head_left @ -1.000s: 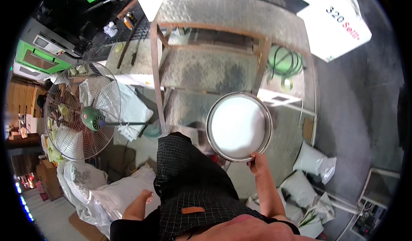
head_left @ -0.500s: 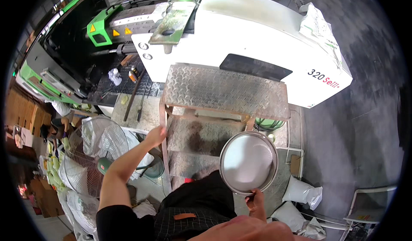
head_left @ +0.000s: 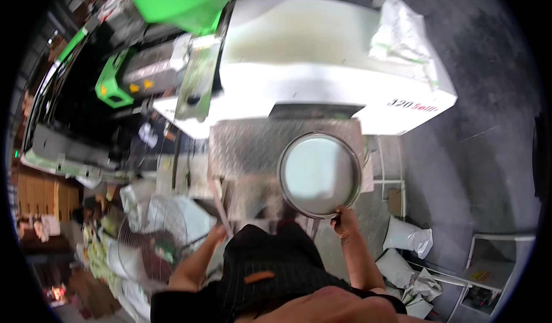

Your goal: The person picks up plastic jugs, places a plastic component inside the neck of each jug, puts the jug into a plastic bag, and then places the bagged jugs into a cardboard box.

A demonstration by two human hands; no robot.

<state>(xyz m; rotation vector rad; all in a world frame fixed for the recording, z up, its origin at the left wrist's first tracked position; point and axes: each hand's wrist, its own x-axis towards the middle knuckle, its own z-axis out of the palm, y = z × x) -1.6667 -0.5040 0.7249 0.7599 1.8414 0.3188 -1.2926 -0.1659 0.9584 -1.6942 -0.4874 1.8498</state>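
Note:
My right hand [head_left: 345, 222] is closed on the near rim of a round metal basin [head_left: 357, 179]. A pale, whitish content or bottom shows inside it, too smooth to tell which. The basin is above the right part of a tread-plate metal step stand [head_left: 247, 144]. My left hand [head_left: 217, 234] is low beside the stand's left side post [head_left: 221, 205]; motion smears its fingers, so I cannot tell whether it grips the post. My legs in dark clothing are at the stand's lower steps.
Beyond the stand is a white machine housing [head_left: 322, 81], with a green hopper [head_left: 184, 1] above its left part. A wire fan guard [head_left: 146, 248] and white sacks are at left. More white sacks [head_left: 405, 237] lie on the floor at right, near a white-framed cart [head_left: 500, 265].
My view has risen and come closer to the machine. The basin has moved forward and now overlaps the top step. My left hand appears lower along the stand's side.

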